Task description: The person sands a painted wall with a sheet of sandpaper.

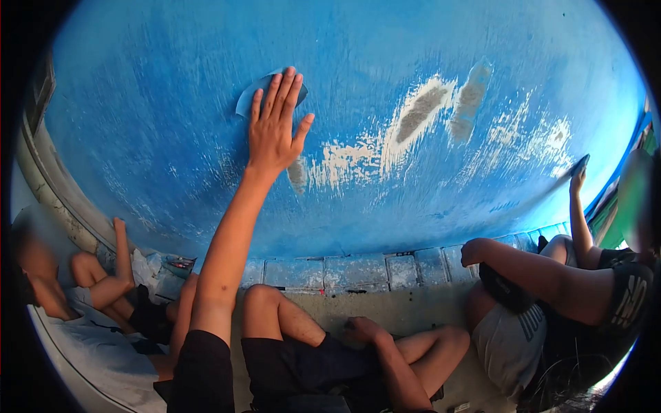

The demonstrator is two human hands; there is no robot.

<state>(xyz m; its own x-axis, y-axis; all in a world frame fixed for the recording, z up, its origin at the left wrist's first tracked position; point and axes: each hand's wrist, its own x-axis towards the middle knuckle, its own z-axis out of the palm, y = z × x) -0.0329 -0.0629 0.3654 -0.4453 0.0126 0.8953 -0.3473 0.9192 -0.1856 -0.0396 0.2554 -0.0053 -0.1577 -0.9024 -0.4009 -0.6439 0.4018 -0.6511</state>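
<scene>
My left hand (273,127) lies flat against a blue painted wall (413,206), fingers stretched upward and thumb out to the right. Under its fingers is a bluish-grey sheet that looks like sandpaper (245,103), pressed to the wall by the hand. Just right of my wrist, a grey patch (297,175) shows through the paint. My right hand (368,330) is low by my lap, between my bent knees. Its fingers look curled beside something small and dark, which I cannot make out.
White scraped areas (348,162) and grey patches (421,113) mark the wall. A tiled ledge (296,274) runs along its foot. One person (51,296) sits at left, a hand on the wall's lower edge. At right, another person's hand (579,180) holds a dark pad to the wall.
</scene>
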